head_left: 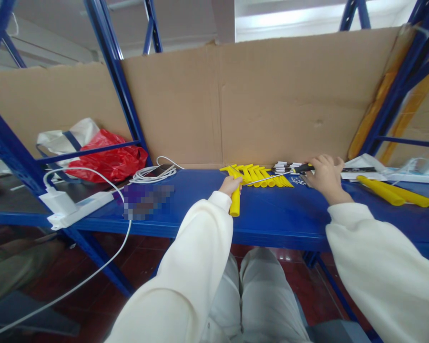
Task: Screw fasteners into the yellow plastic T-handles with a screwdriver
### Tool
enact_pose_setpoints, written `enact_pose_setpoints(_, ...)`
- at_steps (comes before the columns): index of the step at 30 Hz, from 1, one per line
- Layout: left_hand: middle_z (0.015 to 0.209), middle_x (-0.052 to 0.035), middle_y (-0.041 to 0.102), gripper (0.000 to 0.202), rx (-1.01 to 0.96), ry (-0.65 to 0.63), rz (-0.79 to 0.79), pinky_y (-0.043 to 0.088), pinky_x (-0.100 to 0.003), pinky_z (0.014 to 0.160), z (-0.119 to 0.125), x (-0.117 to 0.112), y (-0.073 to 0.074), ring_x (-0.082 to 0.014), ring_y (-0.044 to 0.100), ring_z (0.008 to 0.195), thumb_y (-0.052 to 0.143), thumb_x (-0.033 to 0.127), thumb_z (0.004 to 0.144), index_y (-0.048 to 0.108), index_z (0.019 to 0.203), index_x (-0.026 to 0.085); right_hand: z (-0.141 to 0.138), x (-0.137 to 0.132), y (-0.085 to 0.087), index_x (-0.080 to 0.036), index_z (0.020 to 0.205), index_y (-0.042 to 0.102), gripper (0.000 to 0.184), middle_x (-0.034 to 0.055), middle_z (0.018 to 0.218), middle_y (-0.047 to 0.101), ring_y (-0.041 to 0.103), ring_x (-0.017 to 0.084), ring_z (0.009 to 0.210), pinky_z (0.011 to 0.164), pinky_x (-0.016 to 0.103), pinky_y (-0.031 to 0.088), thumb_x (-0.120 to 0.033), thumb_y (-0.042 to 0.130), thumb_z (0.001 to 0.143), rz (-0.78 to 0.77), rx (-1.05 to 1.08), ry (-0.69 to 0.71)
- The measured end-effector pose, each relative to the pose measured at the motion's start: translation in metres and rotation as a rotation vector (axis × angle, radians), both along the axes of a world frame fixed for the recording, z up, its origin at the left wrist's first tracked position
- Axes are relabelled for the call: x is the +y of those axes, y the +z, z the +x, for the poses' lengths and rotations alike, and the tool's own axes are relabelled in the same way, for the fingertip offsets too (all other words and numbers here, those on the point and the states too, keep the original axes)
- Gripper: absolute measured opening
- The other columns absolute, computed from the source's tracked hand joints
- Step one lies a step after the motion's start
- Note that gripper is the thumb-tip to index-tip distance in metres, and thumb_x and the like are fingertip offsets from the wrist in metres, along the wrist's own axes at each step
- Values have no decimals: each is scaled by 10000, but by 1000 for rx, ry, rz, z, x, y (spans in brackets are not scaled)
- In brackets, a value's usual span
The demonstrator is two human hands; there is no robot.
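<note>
My left hand (230,185) is closed around a yellow plastic handle (235,202) that stands nearly upright on the blue shelf (279,214). My right hand (325,175) grips the black and yellow handle of a screwdriver (302,168); its thin metal shaft (268,179) points left, toward the top of the yellow handle. A row of several more yellow handles (259,174) lies on the shelf between my hands, against the cardboard backing. Both my sleeves are white.
Two longer yellow pieces (393,193) lie at the right, near white packets (364,164). A coiled white cable and phone (157,172), a white power strip (75,209), a red bag (109,159) and a white bag sit left. Blue rack posts (117,76) and cardboard (271,95) close the back.
</note>
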State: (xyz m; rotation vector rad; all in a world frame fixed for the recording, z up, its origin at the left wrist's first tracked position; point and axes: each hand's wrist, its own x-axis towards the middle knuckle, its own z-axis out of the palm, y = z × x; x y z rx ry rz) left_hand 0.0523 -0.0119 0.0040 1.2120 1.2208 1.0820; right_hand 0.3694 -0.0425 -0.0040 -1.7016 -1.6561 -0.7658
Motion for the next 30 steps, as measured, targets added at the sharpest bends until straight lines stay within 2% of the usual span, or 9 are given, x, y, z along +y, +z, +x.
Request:
enact_pose_setpoints(4, 439, 62, 480, 199, 65, 16, 30, 369, -230, 460, 0, 0, 1, -118, 431, 383, 605, 20, 915, 672, 791, 162, 8, 3, -2, -267, 998, 735, 243, 168, 1105, 721, 566, 423, 1216, 1102, 698, 332, -194, 562, 844, 143, 135, -11)
enact_pose_setpoints(7, 447, 65, 476, 259, 86, 10, 41, 360, -229, 466, 0, -1, 1, -104, 415, 381, 588, 16, 934, 615, 738, 182, 12, 5, -4, -260, 933, 699, 165, 185, 1088, 705, 555, 438, 1218, 1083, 699, 323, -213, 568, 845, 177, 214, -32)
enact_pose_setpoints(16, 477, 62, 504, 175, 133, -31, 47, 452, -248, 559, -1, 3, -2, -123, 480, 431, 623, 39, 922, 671, 802, 158, 9, 9, -8, -252, 928, 676, 155, 150, 1010, 691, 548, 411, 1153, 1031, 644, 375, -234, 611, 788, 209, 221, -35)
enact_pose_setpoints(25, 459, 58, 471, 258, 120, 3, 75, 407, -258, 537, 0, 3, -2, -126, 454, 426, 566, 42, 959, 650, 756, 179, 11, 7, -6, -238, 986, 720, 229, 164, 1036, 697, 559, 434, 1155, 994, 655, 409, -240, 630, 775, 171, 216, -11)
enact_pose_setpoints(30, 456, 58, 478, 287, 125, 3, 70, 403, -250, 531, 0, 3, -1, -118, 450, 422, 583, 43, 958, 624, 715, 191, 8, 6, -5, -240, 1015, 728, 228, 157, 1023, 693, 568, 428, 1173, 1008, 644, 399, -260, 615, 818, 133, 194, -60)
